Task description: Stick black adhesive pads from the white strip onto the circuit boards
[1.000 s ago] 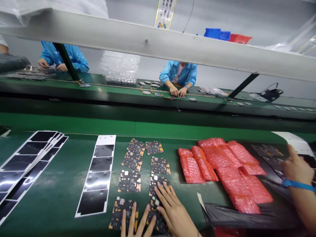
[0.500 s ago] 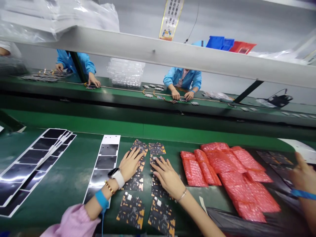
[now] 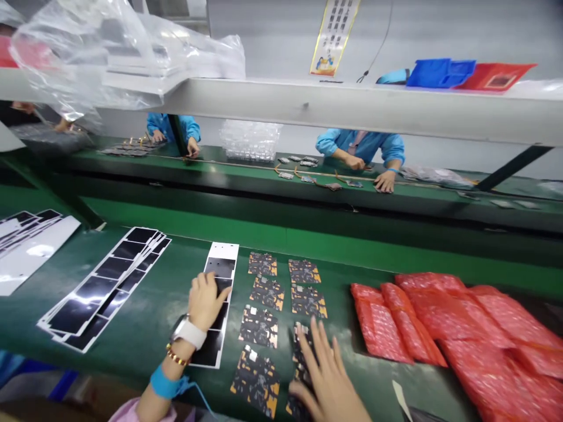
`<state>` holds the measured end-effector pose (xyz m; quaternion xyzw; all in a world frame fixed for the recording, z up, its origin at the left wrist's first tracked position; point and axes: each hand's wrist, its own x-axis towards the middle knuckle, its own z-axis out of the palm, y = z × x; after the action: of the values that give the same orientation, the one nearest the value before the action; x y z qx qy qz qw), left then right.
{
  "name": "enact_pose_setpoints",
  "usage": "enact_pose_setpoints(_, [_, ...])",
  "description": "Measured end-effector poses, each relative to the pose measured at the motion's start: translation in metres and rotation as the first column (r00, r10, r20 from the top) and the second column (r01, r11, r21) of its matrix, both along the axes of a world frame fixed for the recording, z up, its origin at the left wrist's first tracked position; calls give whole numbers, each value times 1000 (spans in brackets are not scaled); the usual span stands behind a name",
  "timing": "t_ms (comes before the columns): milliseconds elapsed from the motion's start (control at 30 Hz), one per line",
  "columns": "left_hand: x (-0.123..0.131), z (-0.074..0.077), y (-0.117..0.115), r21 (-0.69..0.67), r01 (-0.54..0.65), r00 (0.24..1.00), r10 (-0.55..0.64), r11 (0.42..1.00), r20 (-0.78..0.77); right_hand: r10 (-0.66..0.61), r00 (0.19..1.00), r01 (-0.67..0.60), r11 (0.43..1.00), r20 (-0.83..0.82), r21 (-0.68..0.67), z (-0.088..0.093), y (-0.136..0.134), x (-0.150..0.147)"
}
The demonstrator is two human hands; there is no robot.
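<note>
Left hand (image 3: 203, 302) lies flat, not gripping, on black-panelled film strip (image 3: 220, 268), long axis 12-to-6. Right hand (image 3: 328, 375) spread open, unclamped, stacked circuit sheets (image 3: 300, 351) at its 10 o'clock.

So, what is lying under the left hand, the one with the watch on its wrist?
The left hand rests on a white strip of black panels. Black panels show above and below the hand, but the part under the palm is covered and cannot be seen.

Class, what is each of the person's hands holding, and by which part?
Neither grips anything: the left hand rests on the black strip, the right hand on a circuit board.
</note>
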<state>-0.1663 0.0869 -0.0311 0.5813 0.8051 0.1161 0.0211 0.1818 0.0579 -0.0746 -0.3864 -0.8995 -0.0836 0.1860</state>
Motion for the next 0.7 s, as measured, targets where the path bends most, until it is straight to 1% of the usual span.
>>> enact_pose_setpoints(67, [-28,-4,-9,-68,-120,993,121,990,14,128,990,-136,976,53,170,-11,-27,3])
enact_pose_setpoints(100, [-38,-7,-12,-100,-154,987,158,983,31,174,981,-190,956,89,222,-15,-33,4])
enact_pose_setpoints(133, [-46,-10,-14,-129,-175,982,183,976,52,208,970,-233,942,124,242,-16,-35,6])
enact_pose_setpoints(233, [-58,-15,-15,-180,-192,973,212,965,97,307,934,-339,922,182,187,-8,-24,14])
enact_pose_setpoints(300, [-60,-14,-15,-176,-202,972,220,963,87,359,916,-387,908,178,160,1,-15,20])
enact_pose_setpoints(367, [-61,-12,-14,-162,-219,970,233,962,72,373,914,-396,905,160,157,9,-13,22])
enact_pose_setpoints(433, [-59,-12,-12,-161,-236,966,250,958,68,354,926,-371,917,130,145,17,-15,16])
enact_pose_setpoints(500, [-58,-13,-9,-178,-243,963,259,954,70,335,938,-344,930,90,125,26,-19,3])
enact_pose_setpoints(600, [-59,-13,-4,-210,-256,959,276,944,69,350,937,-348,931,1,111,43,-20,-24])
enact_pose_setpoints(700, [-64,-10,-4,-240,-263,955,288,934,71,346,933,-341,938,-100,58,58,-20,-48])
